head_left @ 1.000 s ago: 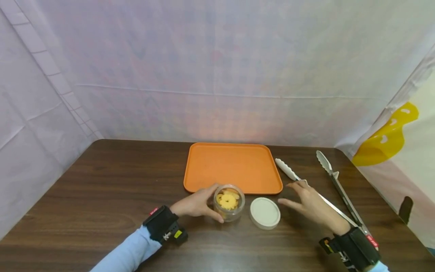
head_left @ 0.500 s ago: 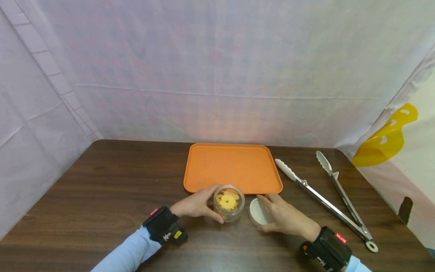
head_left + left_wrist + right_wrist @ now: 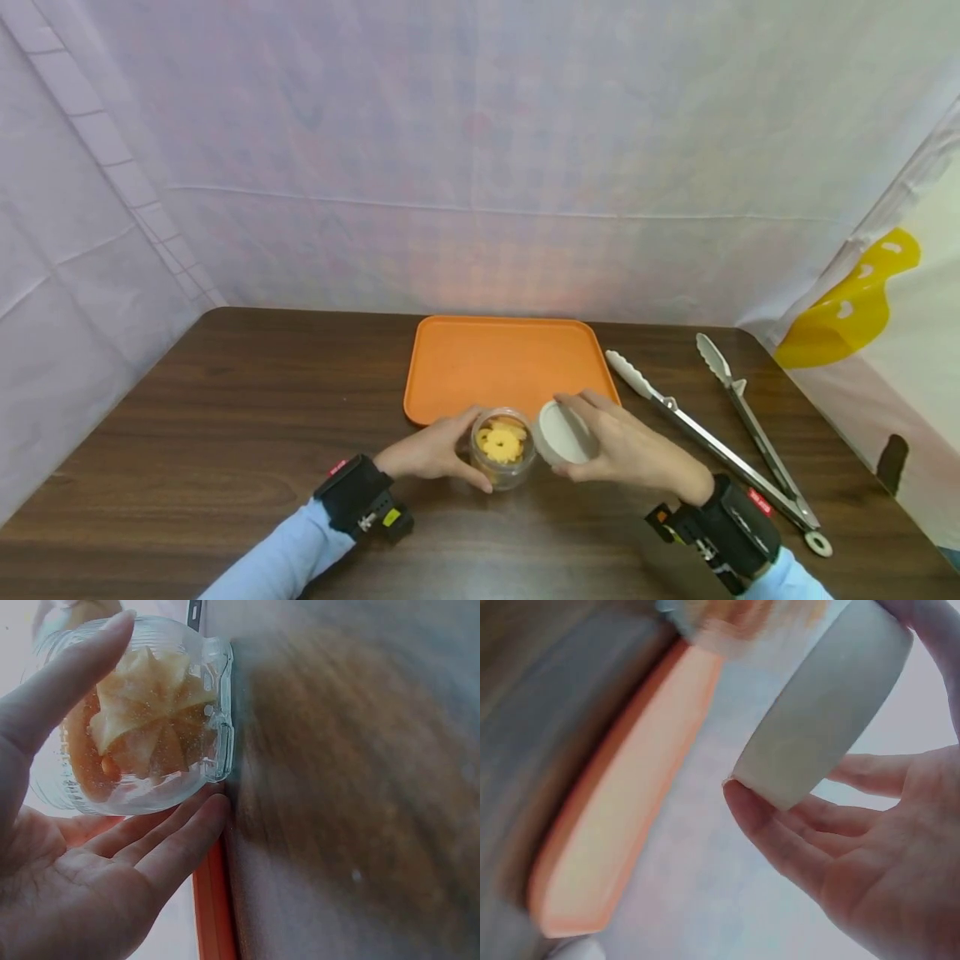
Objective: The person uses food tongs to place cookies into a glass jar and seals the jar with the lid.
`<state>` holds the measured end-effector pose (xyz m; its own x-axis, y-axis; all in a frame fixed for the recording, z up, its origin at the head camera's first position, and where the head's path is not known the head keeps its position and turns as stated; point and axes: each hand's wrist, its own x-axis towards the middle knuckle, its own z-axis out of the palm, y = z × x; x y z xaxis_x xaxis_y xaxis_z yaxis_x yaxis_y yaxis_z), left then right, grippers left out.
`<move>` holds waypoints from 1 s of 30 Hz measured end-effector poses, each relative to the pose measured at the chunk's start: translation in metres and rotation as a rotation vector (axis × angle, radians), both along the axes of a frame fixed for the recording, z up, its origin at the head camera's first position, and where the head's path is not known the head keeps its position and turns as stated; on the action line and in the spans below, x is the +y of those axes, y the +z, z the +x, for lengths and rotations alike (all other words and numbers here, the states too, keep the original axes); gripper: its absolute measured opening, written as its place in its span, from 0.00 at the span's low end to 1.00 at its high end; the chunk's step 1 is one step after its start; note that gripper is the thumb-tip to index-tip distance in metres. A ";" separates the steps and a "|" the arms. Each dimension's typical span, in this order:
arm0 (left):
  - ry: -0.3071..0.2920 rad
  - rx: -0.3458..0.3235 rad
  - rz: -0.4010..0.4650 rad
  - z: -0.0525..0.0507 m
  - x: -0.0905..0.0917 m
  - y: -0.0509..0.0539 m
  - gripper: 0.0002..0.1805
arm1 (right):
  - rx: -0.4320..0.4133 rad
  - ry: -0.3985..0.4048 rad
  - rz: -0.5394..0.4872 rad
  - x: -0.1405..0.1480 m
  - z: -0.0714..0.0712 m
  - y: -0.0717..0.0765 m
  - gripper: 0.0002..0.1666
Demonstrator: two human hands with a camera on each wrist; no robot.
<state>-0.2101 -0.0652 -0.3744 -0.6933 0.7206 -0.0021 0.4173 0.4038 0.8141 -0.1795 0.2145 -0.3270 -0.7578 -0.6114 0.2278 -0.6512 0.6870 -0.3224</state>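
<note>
A clear jar stands on the table, with yellow flower-shaped pieces inside; the left wrist view shows it from the side. My left hand holds the jar, thumb on the near side and fingers on the far side. Just right of the jar's mouth, my right hand grips a white round lid by its edge, raised off the table and tilted. In the right wrist view the lid sits between thumb and fingertips, with part of the jar blurred behind it.
Behind the jar lies an orange tray near the table's back edge. Metal tongs with pale tips lie spread on the right side of the wooden table. A pale cloth hangs behind the table.
My right hand has moved left from beside the tongs, taken hold of the lid, and lifted it toward the jar. My left hand and the jar have stayed in place.
</note>
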 end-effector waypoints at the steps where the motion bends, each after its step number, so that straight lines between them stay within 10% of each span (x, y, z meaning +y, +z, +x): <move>1: 0.001 0.000 -0.004 0.000 0.000 0.001 0.45 | 0.006 0.012 -0.002 -0.003 -0.001 0.003 0.47; 11: -0.021 -0.025 0.028 -0.001 0.001 0.001 0.49 | 0.000 0.158 0.058 -0.048 -0.010 0.008 0.47; 30: 0.007 -0.002 0.020 -0.003 0.008 -0.001 0.51 | -0.061 0.138 0.111 -0.064 -0.016 0.006 0.47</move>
<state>-0.2131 -0.0572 -0.3758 -0.6985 0.7155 0.0111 0.4130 0.3905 0.8228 -0.1951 0.1503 -0.3210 -0.6755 -0.7291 0.1097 -0.7232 0.6262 -0.2913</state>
